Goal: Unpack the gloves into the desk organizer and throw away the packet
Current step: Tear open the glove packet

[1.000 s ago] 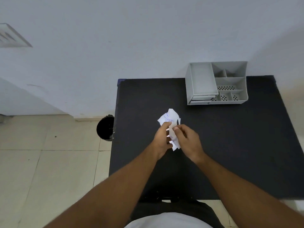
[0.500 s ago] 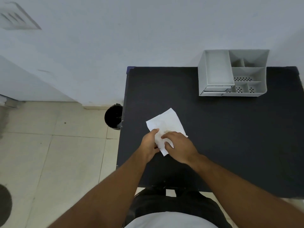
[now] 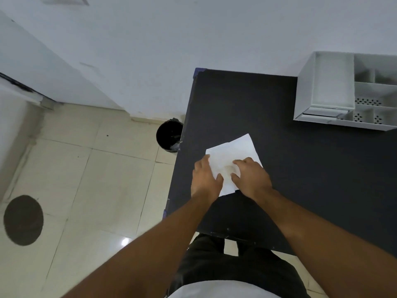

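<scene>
Packet (image 3: 234,150) flat under left hand (image 3: 205,179), right hand (image 3: 251,177) (black table (image 3: 311,179))

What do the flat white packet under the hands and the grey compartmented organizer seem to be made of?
Flat white packet: probably paper, matt, since it creases and lies thin. Grey compartmented organizer: likely moulded plastic, smooth, with thin even walls and perforated floors.

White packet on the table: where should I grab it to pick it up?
Probably the far corner. The white packet lies flat on the black table, and the left hand and right hand cover its near half. That corner is bare, so pinch it from the far side.
</scene>
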